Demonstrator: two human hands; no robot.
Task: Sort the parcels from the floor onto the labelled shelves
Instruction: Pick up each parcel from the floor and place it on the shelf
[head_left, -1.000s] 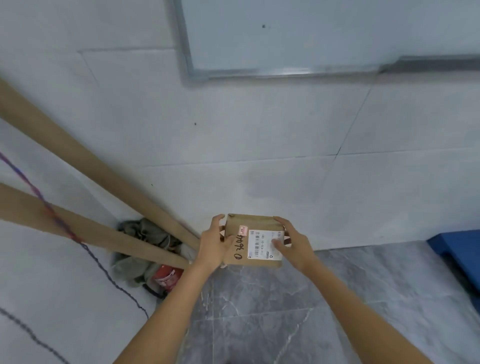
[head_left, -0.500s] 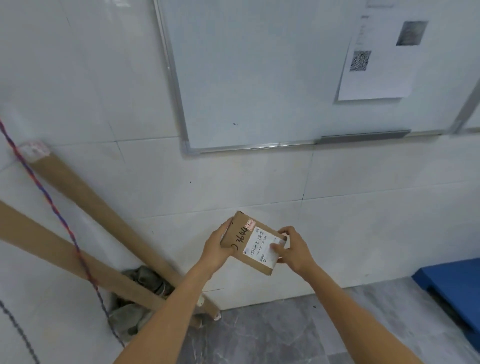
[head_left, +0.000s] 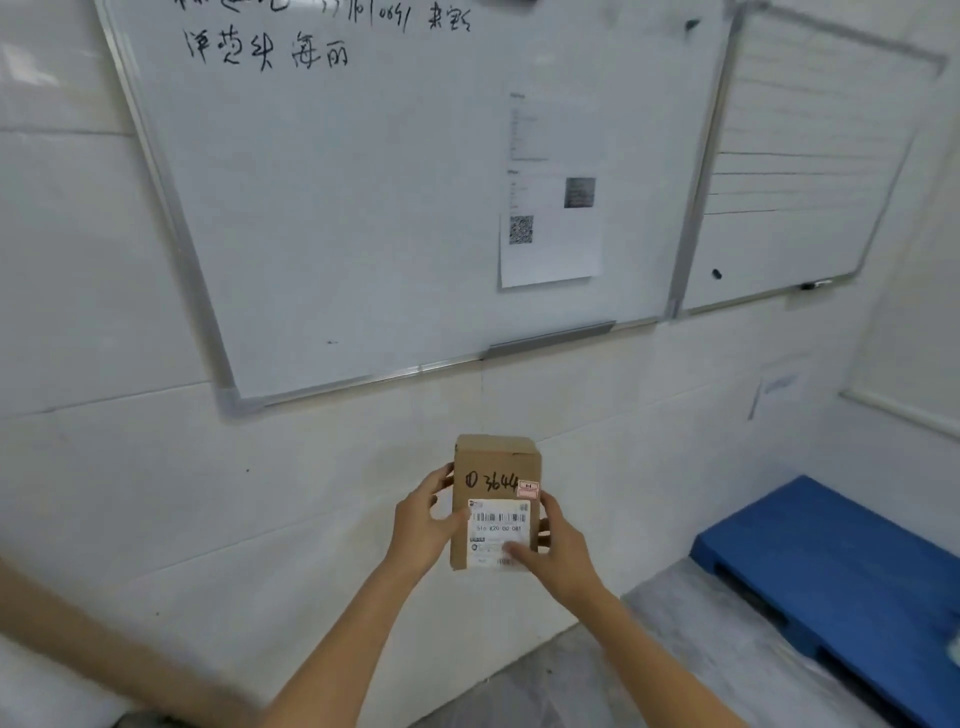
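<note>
Two hands hold one cardboard parcel (head_left: 493, 467) upright in mid-air before the white wall (head_left: 104, 467). Left hand (head_left: 422, 525) grips its left edge; right hand (head_left: 561, 551) grips the right edge, thumb on the shipping label (head_left: 496, 525). A whiteboard (head_left: 363, 208) hangs above; a blue pallet (head_left: 841, 566) lies to the right.
</note>
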